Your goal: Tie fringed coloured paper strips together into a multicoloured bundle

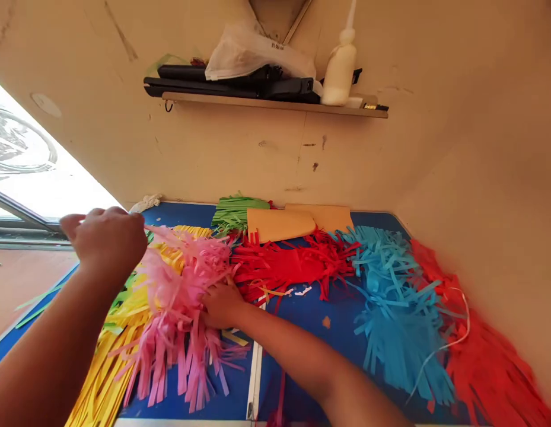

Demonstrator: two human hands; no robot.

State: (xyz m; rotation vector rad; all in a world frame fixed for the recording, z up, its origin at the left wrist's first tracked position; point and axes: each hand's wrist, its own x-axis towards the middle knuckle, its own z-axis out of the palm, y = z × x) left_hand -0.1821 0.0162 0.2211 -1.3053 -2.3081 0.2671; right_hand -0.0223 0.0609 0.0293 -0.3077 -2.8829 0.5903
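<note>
Pink tissue-paper fringe [190, 284] lies bunched at the left of the blue table, partly over yellow paper fringe [110, 344]. My left hand [108, 237] is raised left of it, closed in a fist, with a pink strip running from it to the bunch. Low on the right side of the pink fringe, my right hand [224, 302] is closed on the paper, its fingertips partly hidden. Red fringe [293, 264] lies just beyond my right hand.
Blue fringe [391, 308] and more red fringe [489, 344] lie on the right, with a white cord [462, 332]. Green fringe [237, 210] and tan card pieces [279, 224] sit by the wall. A shelf [275, 105] above holds a glue bottle [340, 71].
</note>
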